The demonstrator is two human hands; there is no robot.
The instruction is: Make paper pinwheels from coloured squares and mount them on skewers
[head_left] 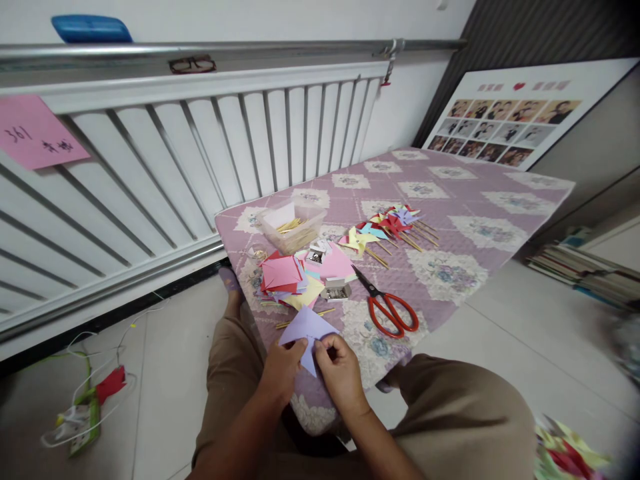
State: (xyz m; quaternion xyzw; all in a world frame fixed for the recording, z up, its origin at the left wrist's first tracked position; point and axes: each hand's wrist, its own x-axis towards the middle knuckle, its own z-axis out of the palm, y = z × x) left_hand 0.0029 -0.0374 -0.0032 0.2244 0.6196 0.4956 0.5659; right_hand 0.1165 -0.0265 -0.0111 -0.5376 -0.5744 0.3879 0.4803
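Where the quilted table (450, 200) reaches its near corner, a lavender paper piece (306, 328) lies partly folded, pale and pointed, between both hands. Judged light, thin and easily creased, it is best held at its edges. The left hand (281, 373) and right hand (341, 372) each pinch its near edge between closed fingertips. Red scissors (390, 308) lie just right.

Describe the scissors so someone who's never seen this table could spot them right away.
On the purple quilted table, look toward the near edge, right of the stack of coloured paper squares. The scissors lie flat there, the only metal-bladed tool, with bright red loop handles.
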